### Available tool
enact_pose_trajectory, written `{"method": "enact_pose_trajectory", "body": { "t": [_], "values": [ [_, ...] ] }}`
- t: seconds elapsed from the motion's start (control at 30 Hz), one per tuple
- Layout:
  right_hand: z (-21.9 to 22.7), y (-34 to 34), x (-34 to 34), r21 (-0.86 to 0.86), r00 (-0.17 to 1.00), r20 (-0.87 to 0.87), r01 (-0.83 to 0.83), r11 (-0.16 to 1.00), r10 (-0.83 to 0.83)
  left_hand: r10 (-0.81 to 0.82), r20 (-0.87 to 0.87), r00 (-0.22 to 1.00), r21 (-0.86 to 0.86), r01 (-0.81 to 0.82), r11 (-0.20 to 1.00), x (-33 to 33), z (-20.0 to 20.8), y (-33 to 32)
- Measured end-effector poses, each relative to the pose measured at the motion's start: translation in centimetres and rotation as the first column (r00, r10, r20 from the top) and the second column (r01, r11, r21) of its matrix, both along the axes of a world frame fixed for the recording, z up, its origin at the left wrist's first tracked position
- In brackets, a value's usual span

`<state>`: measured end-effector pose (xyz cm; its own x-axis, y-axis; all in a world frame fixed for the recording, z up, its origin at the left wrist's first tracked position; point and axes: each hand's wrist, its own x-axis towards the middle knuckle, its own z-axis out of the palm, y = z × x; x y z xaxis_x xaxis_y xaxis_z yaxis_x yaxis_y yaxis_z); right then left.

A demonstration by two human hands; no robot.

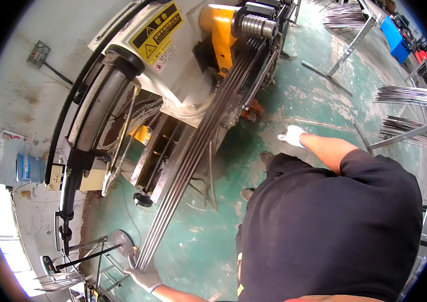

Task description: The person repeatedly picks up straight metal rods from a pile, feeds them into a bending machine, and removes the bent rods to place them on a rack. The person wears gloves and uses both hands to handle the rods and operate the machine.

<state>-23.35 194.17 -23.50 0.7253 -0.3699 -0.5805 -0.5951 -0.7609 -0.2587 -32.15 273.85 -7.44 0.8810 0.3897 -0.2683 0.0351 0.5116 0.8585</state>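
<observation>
Several long metal rods run side by side from the machine's head down to the lower left. My left hand, in a white glove, is closed around their near ends, with one digit pointing up along the bundle. The far part of the rods passes beneath an orange bracket and a ridged metal roller. My right hand, also gloved in white, hangs over the floor away from the rods. It holds nothing, its fingers loosely bent and a tip sticking out.
A white machine housing with yellow warning labels stands beside the rods. A round plate on a stand is near my left hand. Bundled rods rest on metal racks at the right. A loose bar lies on the green floor.
</observation>
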Motion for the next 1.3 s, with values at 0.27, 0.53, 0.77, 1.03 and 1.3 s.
{"method": "enact_pose_trajectory", "body": {
  "t": [0.27, 0.53, 0.77, 1.03, 1.3],
  "values": [
    [-3.8, -4.7, 2.6, 0.086, 0.993, 0.105, 0.054, 0.995, -0.063, 0.544, -0.103, 0.833, -0.351, -0.542, 0.763, -3.2, -8.9, -4.5],
    [-10.1, -16.1, 7.2, 0.101, 0.99, -0.139, -0.002, 0.995, 0.016, 0.259, -0.475, 0.841, -0.485, -0.496, 0.72, 4.1, -20.4, -29.1],
    [-14.5, -26.9, 20.1, 0.056, 0.986, 0.013, -0.165, 0.985, 0.165, -0.248, -0.252, 0.935, -0.723, -0.012, 0.691, 15.6, -20.9, -48.1],
    [-7.7, -29.0, 22.9, 0.175, 0.996, 0.062, 0.045, 0.984, -0.057, -0.29, -0.526, 0.8, 0.023, 0.354, 0.935, 19.6, -23.5, -52.3],
    [-9.6, -30.9, 3.4, 0.031, 0.977, -0.204, 0.075, 0.997, -0.067, -0.342, -0.529, 0.777, -0.221, 0.263, 0.939, 17.7, -30.7, -49.1]
  ]
}}
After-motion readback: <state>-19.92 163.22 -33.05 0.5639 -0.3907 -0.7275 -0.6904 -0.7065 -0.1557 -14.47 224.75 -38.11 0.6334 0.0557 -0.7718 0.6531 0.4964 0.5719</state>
